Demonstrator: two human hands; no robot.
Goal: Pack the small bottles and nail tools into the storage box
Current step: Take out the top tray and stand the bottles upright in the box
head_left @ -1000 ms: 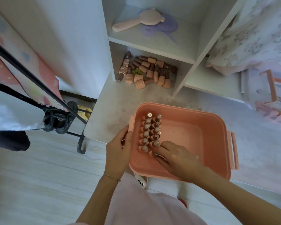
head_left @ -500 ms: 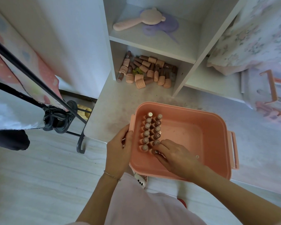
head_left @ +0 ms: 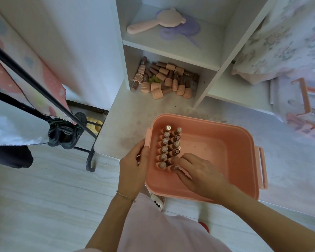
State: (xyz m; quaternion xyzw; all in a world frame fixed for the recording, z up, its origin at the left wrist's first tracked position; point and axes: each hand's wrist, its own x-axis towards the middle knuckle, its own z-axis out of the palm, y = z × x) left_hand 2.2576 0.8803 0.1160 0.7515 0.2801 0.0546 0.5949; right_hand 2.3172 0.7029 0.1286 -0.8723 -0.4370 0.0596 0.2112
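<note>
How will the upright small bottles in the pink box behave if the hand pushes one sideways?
The upright bottles look tall and narrow, so one probably tips easily. Packed in two touching rows, it might topple neighbours. Fallen, it would likely roll on the storage box floor.
</note>
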